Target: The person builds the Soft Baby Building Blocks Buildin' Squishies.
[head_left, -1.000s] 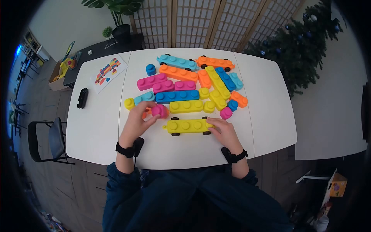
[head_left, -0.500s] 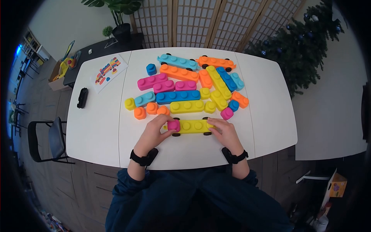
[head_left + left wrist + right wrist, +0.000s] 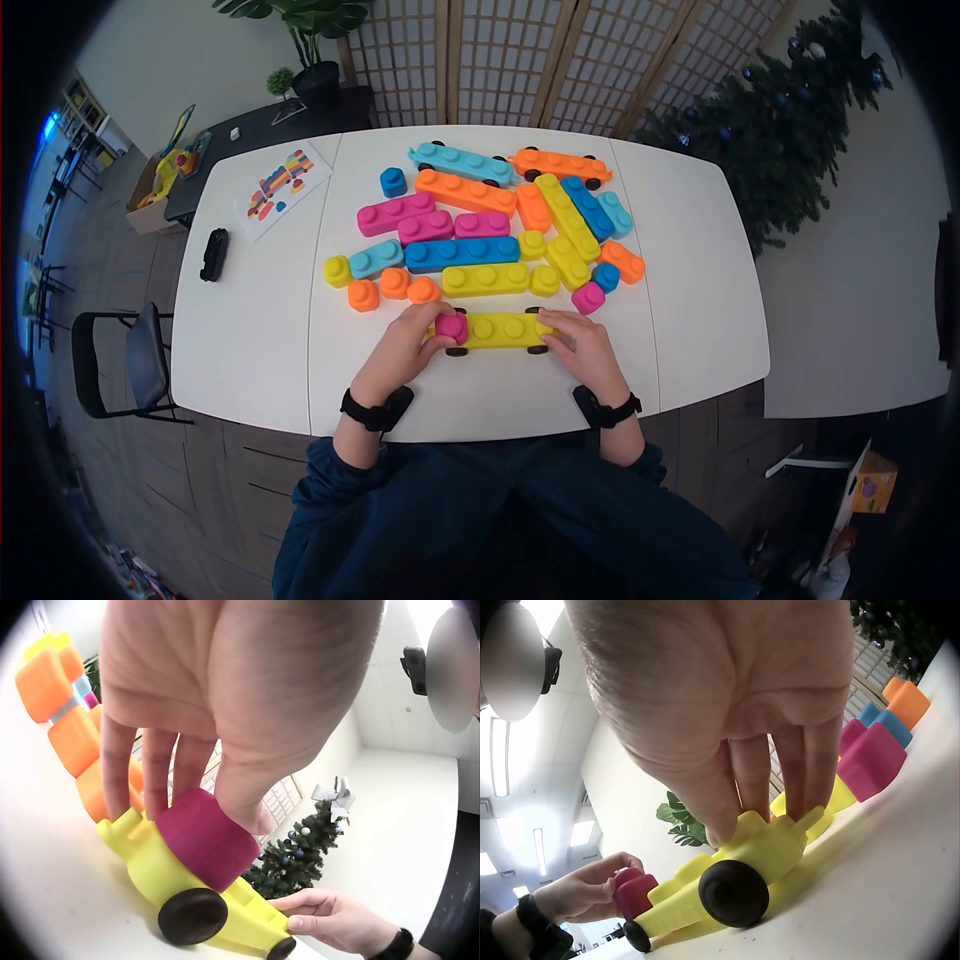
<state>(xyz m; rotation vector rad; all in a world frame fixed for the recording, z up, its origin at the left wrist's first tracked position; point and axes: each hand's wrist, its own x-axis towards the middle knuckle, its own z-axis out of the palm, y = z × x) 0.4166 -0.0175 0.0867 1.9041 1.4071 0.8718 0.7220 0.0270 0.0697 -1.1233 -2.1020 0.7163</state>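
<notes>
At the far left of the white table lie a printed picture sheet and, nearer the person, a black oblong object. Next come a yellow one-stud block and three orange one-stud blocks. The left hand has its thumb and fingers closed around a pink block, which sits on the left end of the yellow wheeled base. That base stands on its black wheels near the person (two bare studs show clearly between the hands), with a yellow three-stud block lying just beyond. The right hand pinches the base's right end between thumb and fingers. Beyond that hand lie a pink one-stud block, a blue one-stud block and an orange two-stud block.
</notes>
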